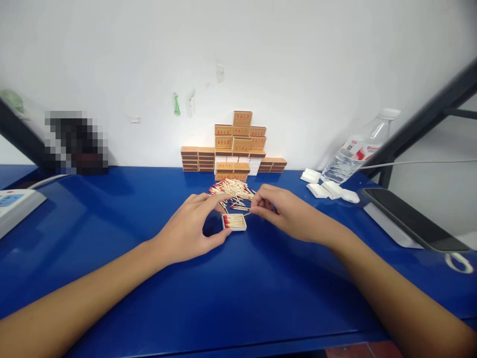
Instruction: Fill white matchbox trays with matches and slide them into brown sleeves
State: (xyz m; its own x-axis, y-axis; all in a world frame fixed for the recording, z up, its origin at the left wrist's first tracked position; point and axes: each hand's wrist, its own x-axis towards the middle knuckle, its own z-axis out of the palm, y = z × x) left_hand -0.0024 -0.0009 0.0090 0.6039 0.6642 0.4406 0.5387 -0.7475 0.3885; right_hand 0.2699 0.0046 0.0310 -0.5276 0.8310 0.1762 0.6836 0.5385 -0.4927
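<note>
A small white matchbox tray (238, 229) lies on the blue table, with red-headed matches inside, their heads toward the left. My left hand (192, 226) grips the tray's left end between thumb and fingers; some fingertips are hidden behind it. Just right of the tray, my right hand (288, 211) pinches a single match (247, 214) between thumb and forefinger. Behind both hands spreads a heap of loose matches (233, 189).
Stacked orange-brown matchboxes (241, 144) rise against the wall behind the heap. To the right are white trays (318, 190), a leaning water bottle (345, 159) and a phone (413, 219) on a stand. A white device (18, 211) sits at the left edge.
</note>
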